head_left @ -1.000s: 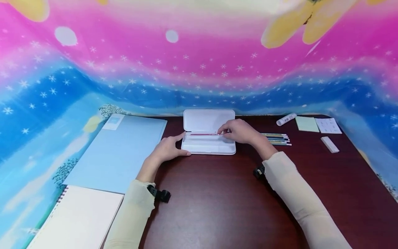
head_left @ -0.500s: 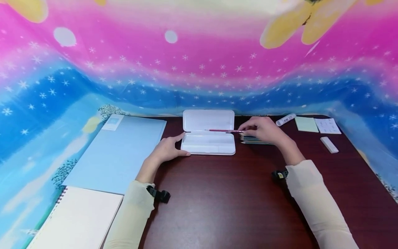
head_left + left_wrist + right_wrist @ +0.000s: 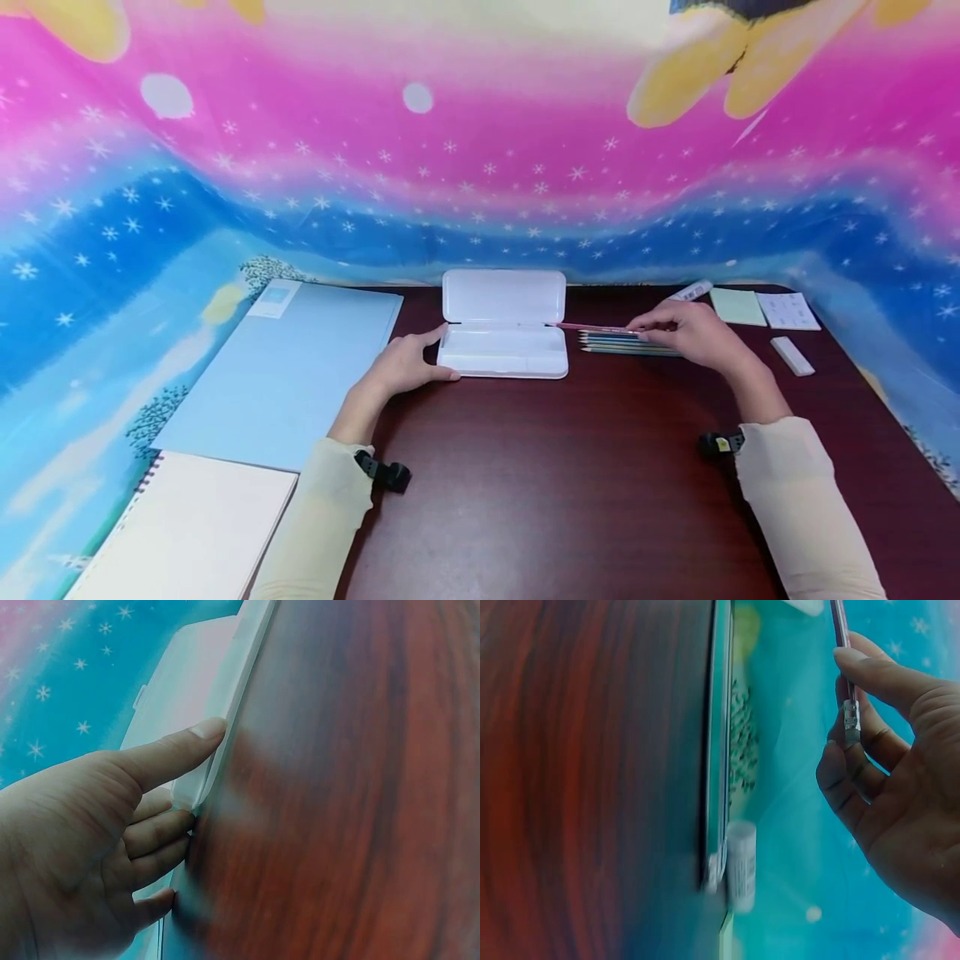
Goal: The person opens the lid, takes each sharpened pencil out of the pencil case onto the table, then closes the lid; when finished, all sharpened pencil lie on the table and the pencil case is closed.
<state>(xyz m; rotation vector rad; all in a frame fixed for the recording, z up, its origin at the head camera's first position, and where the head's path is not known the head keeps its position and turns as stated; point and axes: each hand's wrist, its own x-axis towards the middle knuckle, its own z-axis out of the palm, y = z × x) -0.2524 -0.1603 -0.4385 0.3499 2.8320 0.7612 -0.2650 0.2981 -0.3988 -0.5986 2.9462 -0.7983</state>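
A white pencil case (image 3: 502, 353) lies with its lid up at the back of the table. My left hand (image 3: 401, 362) holds its left end, the thumb (image 3: 180, 754) on the front edge and the fingers at the side. To the right, my right hand (image 3: 697, 335) pinches a red pencil (image 3: 588, 327) near its eraser end, between thumb and fingers. The pencil's tip points left, toward the case. In the right wrist view its metal ferrule (image 3: 851, 714) shows below the thumb. Under the right hand lie several pencils (image 3: 622, 343) in a row, partly hidden.
A glue stick (image 3: 690, 291) lies behind the right hand. Sticky notes (image 3: 738, 306), a printed paper pad (image 3: 789, 311) and a white eraser (image 3: 792, 356) are farther right. A blue folder (image 3: 285, 375) and a spiral notebook (image 3: 187, 525) cover the left side.
My right hand has carried the red pencil from over the case to the right, above the row of pencils. The left hand has stayed at the case's left end.
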